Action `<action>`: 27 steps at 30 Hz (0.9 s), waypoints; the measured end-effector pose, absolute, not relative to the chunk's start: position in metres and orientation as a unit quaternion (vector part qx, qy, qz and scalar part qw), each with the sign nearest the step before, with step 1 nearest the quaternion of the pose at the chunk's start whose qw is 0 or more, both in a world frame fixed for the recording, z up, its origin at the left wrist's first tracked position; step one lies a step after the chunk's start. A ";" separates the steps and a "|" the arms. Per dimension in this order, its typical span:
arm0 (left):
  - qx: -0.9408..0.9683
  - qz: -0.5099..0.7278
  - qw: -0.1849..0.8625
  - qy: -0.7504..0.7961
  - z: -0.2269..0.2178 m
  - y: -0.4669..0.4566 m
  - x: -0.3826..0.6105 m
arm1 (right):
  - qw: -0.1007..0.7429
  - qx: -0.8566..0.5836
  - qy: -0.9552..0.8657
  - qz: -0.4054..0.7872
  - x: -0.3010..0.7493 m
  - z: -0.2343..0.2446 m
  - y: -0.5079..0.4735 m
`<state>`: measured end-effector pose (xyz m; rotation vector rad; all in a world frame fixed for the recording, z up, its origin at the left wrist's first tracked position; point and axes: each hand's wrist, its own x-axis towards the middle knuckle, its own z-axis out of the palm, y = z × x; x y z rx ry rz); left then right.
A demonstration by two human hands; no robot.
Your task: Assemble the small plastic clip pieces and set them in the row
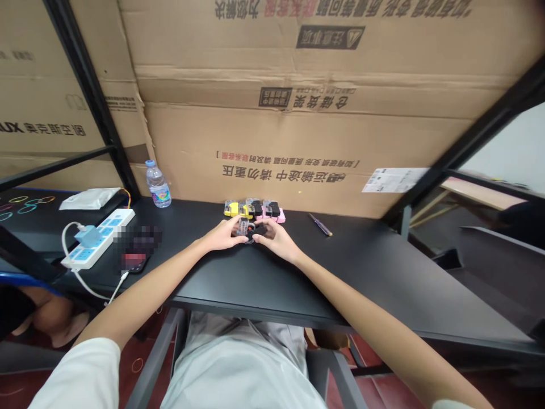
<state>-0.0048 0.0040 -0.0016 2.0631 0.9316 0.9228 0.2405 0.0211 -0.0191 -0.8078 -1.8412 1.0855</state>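
My left hand (223,236) and my right hand (276,240) meet at the middle of the black desk, both gripping a small clear plastic device with dark parts inside (247,230). Its exact shape is mostly hidden by my fingers. Just behind my hands stands a tight row of small yellow, black and pink plastic pieces (254,210), and my fingertips are close to it. To the right of my right hand lies a small screwdriver with a blue handle (321,225).
A white power strip (97,238) with a blue charger, a pixelated phone (135,254) and a water bottle (158,184) stand on the desk's left. Large cardboard sheets (272,153) rise behind the black desk (374,267), between dark metal frame posts.
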 end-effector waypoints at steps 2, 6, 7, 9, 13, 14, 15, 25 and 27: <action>0.798 0.353 0.332 0.359 0.000 0.003 -0.004 | 0.434 -0.322 -0.749 0.383 0.242 -0.018 0.022; 0.799 0.351 0.327 0.361 0.001 0.003 -0.004 | 0.389 -0.344 -0.799 0.303 0.248 -0.018 0.023; 0.797 0.353 0.333 0.360 0.001 0.003 -0.004 | 0.374 -0.346 -0.811 0.286 0.249 -0.018 0.024; 0.791 0.356 0.345 0.358 0.001 0.003 -0.005 | 0.355 -0.343 -0.831 0.257 0.251 -0.018 0.024; 0.793 0.351 0.340 0.364 0.002 0.004 -0.005 | 0.340 -0.332 -0.849 0.231 0.252 -0.018 0.024; 0.794 0.350 0.336 0.366 0.002 0.004 -0.005 | 0.339 -0.330 -0.851 0.230 0.252 -0.018 0.025; 0.794 0.350 0.333 0.368 0.002 0.004 -0.005 | 0.339 -0.328 -0.852 0.229 0.251 -0.018 0.025; 0.788 0.349 0.326 0.388 -0.001 0.006 -0.006 | 0.336 -0.329 -0.854 0.224 0.251 -0.018 0.025; 0.786 0.357 0.332 0.380 -0.001 0.006 -0.006 | 0.338 -0.329 -0.853 0.221 0.251 -0.018 0.025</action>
